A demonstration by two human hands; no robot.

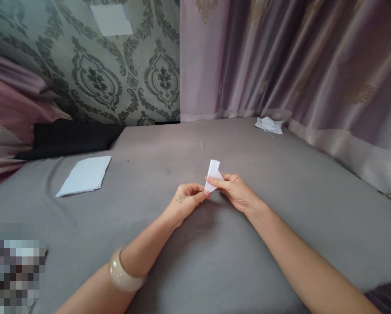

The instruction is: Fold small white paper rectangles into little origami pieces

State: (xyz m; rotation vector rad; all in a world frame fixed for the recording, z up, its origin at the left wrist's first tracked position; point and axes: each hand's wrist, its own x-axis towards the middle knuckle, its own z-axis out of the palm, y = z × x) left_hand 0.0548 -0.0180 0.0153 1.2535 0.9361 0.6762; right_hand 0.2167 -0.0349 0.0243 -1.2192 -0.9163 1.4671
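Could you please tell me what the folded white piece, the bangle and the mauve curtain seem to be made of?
Folded white piece: likely matte paper, given its crisp, straight edges.
Bangle: glossy and pale, perhaps polished stone or plastic; its bright highlights don't settle which.
Mauve curtain: probably satiny fabric, as its soft folds carry a sheen.

Soft, diffuse light; blurry shadow on grey cloth (241, 270); bangle (125, 278) glinting; folded paper (213, 171) bright, detail faint; lower-left corner pixelated.

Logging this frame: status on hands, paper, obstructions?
Left hand, right hand both pinching folded paper. Its far end unheld. Paper stack lies apart, left; not obstructing.
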